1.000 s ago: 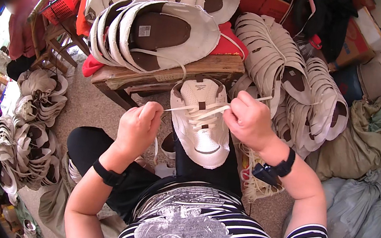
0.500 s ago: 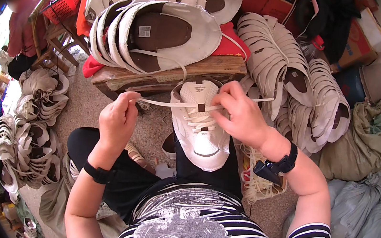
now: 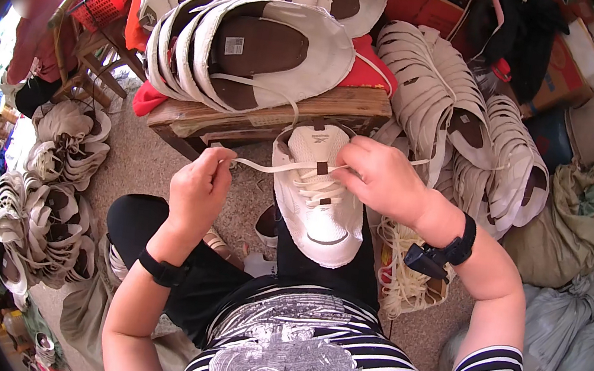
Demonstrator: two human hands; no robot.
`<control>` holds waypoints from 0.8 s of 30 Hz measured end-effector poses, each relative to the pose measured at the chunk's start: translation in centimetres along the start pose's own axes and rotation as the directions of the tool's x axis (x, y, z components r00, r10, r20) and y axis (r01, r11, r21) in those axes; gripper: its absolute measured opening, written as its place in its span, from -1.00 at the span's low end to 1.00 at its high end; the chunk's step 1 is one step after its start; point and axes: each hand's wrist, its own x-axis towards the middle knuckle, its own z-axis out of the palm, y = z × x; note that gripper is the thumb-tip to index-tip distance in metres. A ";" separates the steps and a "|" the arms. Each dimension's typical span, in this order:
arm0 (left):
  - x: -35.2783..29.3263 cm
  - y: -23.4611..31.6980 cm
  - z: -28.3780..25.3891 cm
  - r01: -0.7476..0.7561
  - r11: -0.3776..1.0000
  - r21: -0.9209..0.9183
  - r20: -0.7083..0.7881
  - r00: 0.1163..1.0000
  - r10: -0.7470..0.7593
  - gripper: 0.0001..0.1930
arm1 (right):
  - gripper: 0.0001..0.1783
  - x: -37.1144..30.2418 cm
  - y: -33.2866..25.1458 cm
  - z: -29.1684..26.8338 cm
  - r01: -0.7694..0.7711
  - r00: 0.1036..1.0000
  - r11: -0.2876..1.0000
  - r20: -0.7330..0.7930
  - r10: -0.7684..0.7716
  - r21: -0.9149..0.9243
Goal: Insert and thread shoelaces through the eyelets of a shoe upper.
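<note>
A white shoe upper [image 3: 323, 232] with a rounded toe rests on my thigh, its tongue pointing away from me. A flat cream shoelace [image 3: 265, 169] runs through its lower eyelets and a dark loop on the tongue. To the left of the shoe, my left hand [image 3: 201, 186] pinches one end of the lace and holds it out fairly straight. My right hand [image 3: 380, 178] is closed at the shoe's right edge, fingertips on the lace by the eyelets. A loose lace end shows beyond its knuckles.
Nested uppers [image 3: 256, 37] lie on a wooden bench [image 3: 268, 122] ahead. More stacked uppers [image 3: 437, 91] stand at the right, others [image 3: 52, 221] on the floor at the left. A box of laces [image 3: 409, 275] sits by my right knee. Another person [image 3: 51, 33] is at far left.
My left hand has come slightly nearer the shoe, and the lace between sags a little more. My right hand stays at the eyelets. The whole view has shifted slightly.
</note>
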 end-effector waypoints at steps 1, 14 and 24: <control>0.1 -0.1 -0.1 0.000 1.000 -0.001 -0.001 1.000 0.000 -0.83 | -0.83 -0.2 0.2 0.0 -0.018 1.000 0.998 -0.016 0.019 0.055; -0.5 -1.8 -1.2 0.021 0.996 0.083 0.026 0.999 -0.023 -0.90 | -0.90 -0.6 0.7 -0.9 -0.123 0.979 0.984 -0.150 0.142 0.125; -0.3 0.0 -0.3 0.083 0.996 0.017 0.122 0.989 -0.085 -0.90 | -0.87 -0.3 1.0 -0.4 0.097 0.980 0.970 0.149 -0.132 0.223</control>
